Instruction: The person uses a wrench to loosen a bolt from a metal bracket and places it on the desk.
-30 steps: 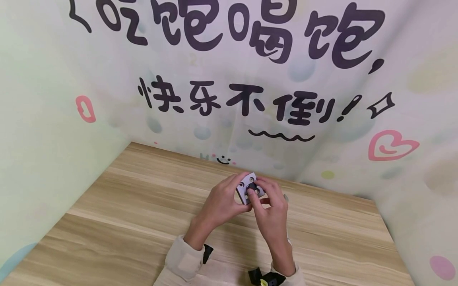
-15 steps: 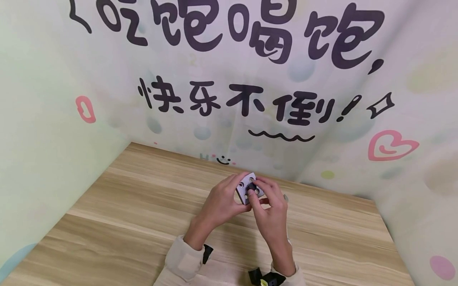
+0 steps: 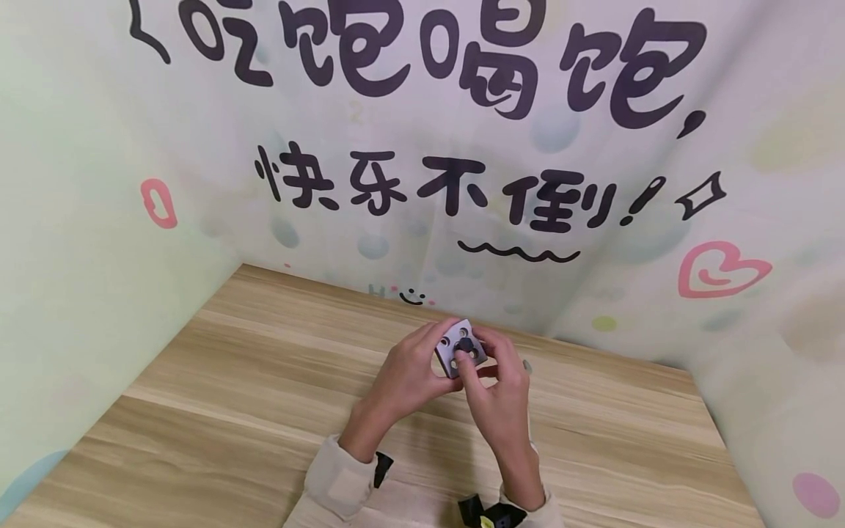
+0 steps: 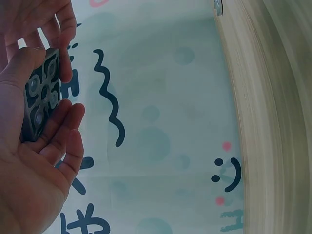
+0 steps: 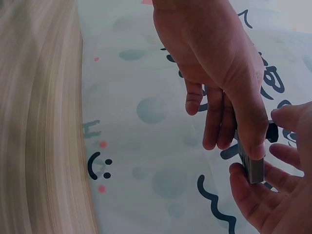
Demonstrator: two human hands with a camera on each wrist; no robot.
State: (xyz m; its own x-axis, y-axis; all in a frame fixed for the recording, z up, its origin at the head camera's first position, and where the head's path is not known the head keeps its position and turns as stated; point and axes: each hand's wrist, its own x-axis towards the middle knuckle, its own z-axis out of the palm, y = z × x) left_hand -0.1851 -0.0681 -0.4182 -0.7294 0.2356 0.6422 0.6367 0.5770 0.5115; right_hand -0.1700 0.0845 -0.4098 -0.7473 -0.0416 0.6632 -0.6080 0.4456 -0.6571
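A square grey plate (image 3: 454,358) with round holes and a black knob (image 3: 466,345) at its middle is held up over the table. My left hand (image 3: 411,370) grips the plate by its edges. Close on its right, my right hand (image 3: 499,381) has its thumb against the knob and its index finger near the plate's right edge. In the left wrist view, the plate's back (image 4: 44,92) shows ribs and several round bosses. The right wrist view shows the knob (image 5: 273,131) between the right hand's (image 5: 287,180) thumb and index finger, with other fingers under the plate.
The wood-grain table (image 3: 264,367) meets a printed cloth wall (image 3: 396,242) behind and at both sides. A small silvery object (image 3: 527,364) lies just beyond my right hand. Black camera mounts (image 3: 495,511) sit at my sleeves.
My right index finger has shifted from the front of the knob toward the plate's right edge. The left hand and the plate stay nearly in place.
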